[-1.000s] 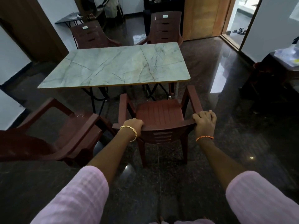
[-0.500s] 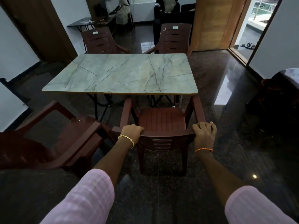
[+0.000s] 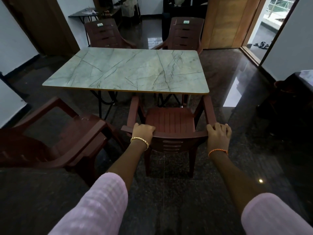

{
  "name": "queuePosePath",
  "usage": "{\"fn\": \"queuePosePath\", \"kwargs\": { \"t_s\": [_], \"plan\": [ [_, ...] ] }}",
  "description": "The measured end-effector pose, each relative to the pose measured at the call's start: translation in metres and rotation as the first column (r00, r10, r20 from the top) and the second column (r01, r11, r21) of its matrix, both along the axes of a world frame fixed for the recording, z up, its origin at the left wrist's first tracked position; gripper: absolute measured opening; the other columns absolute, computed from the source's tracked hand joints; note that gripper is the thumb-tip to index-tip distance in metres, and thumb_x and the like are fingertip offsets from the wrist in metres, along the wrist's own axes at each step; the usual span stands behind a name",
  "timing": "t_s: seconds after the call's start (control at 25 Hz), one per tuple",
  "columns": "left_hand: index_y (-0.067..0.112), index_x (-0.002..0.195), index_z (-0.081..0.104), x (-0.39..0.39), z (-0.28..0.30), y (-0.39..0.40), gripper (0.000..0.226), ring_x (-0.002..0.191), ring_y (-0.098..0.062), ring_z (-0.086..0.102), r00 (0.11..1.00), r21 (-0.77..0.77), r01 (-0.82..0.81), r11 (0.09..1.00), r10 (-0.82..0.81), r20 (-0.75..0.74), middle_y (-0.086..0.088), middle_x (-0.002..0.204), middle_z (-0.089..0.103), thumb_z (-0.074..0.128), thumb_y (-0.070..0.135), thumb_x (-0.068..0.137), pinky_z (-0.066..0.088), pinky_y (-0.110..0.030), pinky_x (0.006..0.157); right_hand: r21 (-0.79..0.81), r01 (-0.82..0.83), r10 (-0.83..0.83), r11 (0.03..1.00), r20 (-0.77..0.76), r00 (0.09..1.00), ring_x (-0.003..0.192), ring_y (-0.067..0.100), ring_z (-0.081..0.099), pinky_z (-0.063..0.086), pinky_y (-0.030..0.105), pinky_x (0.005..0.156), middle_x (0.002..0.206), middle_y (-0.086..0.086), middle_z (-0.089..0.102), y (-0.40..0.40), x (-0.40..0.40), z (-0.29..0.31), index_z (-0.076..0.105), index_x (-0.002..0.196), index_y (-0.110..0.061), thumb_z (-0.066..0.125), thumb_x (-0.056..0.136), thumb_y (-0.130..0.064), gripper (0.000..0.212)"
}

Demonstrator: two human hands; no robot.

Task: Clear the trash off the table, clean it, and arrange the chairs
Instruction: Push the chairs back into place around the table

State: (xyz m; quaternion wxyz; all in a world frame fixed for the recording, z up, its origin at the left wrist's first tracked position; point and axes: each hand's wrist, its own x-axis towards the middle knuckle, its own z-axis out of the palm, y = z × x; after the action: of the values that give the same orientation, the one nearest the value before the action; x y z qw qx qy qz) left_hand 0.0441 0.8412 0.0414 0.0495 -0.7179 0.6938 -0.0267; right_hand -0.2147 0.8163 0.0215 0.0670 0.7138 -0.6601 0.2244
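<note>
Both hands grip the top rail of the near chair (image 3: 170, 122) at six o'clock: the left hand (image 3: 143, 132) has its fingers curled over the rail's left end, the right hand (image 3: 218, 134) wraps the right end. The chair's armrest tips reach under the near edge of the worktop (image 3: 128, 72). A second chair (image 3: 55, 133) sits tilted at eight o'clock, cut off by the frame, dark floor (image 3: 169, 192) between. Two more chairs (image 3: 105, 33) (image 3: 185, 31) stand at twelve o'clock behind the far edge, their seats hidden.
</note>
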Motion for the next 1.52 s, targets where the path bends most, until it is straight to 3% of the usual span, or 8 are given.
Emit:
{"fn": "queuePosePath", "kwargs": {
  "t_s": [0.2,0.44,0.6,0.72,0.96,1.2,1.36,1.52],
  "plan": [
    [0.022,0.121,0.058,-0.021,0.006,0.012,0.034,0.124,-0.031,0.044,0.969,-0.01,-0.237,0.971,0.237,0.066,-0.009,0.126,0.057,0.042,0.011,0.093,0.025,-0.05,0.109,0.41,0.128,-0.013,0.903,-0.273,0.962,0.127,0.036,0.038,0.015,0.048,0.117,0.13,0.017,0.048,-0.001,0.013,0.035,0.051,0.121,-0.014,0.06,0.081,-0.02,0.042],
    [0.012,0.151,0.002,-0.031,-0.007,0.062,0.078,0.147,-0.036,-0.004,0.902,-0.126,-0.41,0.903,0.381,-0.203,-0.017,0.159,0.0,0.049,0.025,0.091,0.013,-0.056,0.115,0.717,0.091,0.16,0.691,-0.275,0.948,0.143,0.043,0.01,-0.008,0.062,0.112,0.154,0.021,0.018,0.026,0.109,0.07,0.017,0.148,-0.016,0.058,0.083,-0.037,0.08],
    [0.013,0.151,-0.004,0.034,-0.023,0.14,0.091,0.148,-0.031,-0.005,0.927,-0.023,-0.375,0.927,0.374,-0.038,-0.01,0.16,-0.004,0.052,0.031,0.082,0.015,-0.053,0.114,0.671,-0.295,0.38,0.68,0.021,0.925,0.144,0.04,0.01,-0.004,0.059,0.115,0.153,0.021,0.019,0.08,0.219,0.073,0.023,0.145,-0.01,0.057,0.086,-0.035,0.073],
    [0.011,0.15,0.012,0.108,-0.019,0.204,0.082,0.147,-0.033,0.006,0.78,-0.002,-0.626,0.78,0.626,-0.016,-0.014,0.157,0.01,0.056,0.028,0.083,0.024,-0.051,0.111,0.566,-0.454,0.507,0.688,0.072,0.859,0.145,0.036,0.007,0.0,0.055,0.116,0.153,0.019,0.02,0.109,0.273,0.069,0.032,0.141,-0.011,0.061,0.084,-0.029,0.066],
    [0.012,0.142,0.024,0.228,-0.024,0.311,0.068,0.144,-0.032,0.013,0.5,0.069,-0.862,0.503,0.864,-0.052,-0.014,0.152,0.019,0.06,0.023,0.086,0.031,-0.052,0.109,0.575,-0.663,0.69,0.479,0.221,0.689,0.13,0.037,0.033,0.03,0.047,0.109,0.137,0.017,0.039,0.176,0.397,0.033,0.057,0.118,-0.01,0.059,0.082,-0.023,0.038],
    [0.011,0.148,0.017,0.367,-0.019,0.363,0.079,0.145,-0.034,0.01,0.459,0.047,-0.877,0.478,0.862,-0.214,-0.016,0.156,0.011,0.062,0.025,0.084,0.027,-0.053,0.113,0.381,-0.844,0.712,0.377,0.463,0.527,0.109,0.036,0.056,0.042,0.033,0.091,0.111,0.025,0.062,0.242,0.563,0.038,0.068,0.099,-0.001,0.055,0.082,-0.013,0.024],
    [0.012,0.149,0.015,0.456,-0.002,0.382,0.081,0.145,-0.032,0.011,0.505,0.009,-0.846,0.532,0.808,-0.302,-0.014,0.156,0.011,0.06,0.025,0.082,0.028,-0.052,0.112,0.173,-0.909,0.597,0.38,0.704,0.384,0.115,0.029,0.049,0.032,0.023,0.095,0.125,0.022,0.045,0.278,0.662,0.068,0.047,0.125,-0.002,0.066,0.079,-0.018,0.053],
    [0.015,0.151,0.007,0.537,0.011,0.369,0.09,0.145,-0.033,0.011,0.587,-0.056,-0.792,0.608,0.733,-0.344,-0.015,0.157,0.009,0.062,0.014,0.08,0.033,-0.052,0.111,0.415,-0.84,0.648,0.349,0.541,0.536,0.125,0.033,0.043,0.038,0.038,0.106,0.135,0.019,0.039,0.271,0.743,0.073,0.041,0.131,-0.006,0.066,0.081,-0.03,0.06]
  ]
}}
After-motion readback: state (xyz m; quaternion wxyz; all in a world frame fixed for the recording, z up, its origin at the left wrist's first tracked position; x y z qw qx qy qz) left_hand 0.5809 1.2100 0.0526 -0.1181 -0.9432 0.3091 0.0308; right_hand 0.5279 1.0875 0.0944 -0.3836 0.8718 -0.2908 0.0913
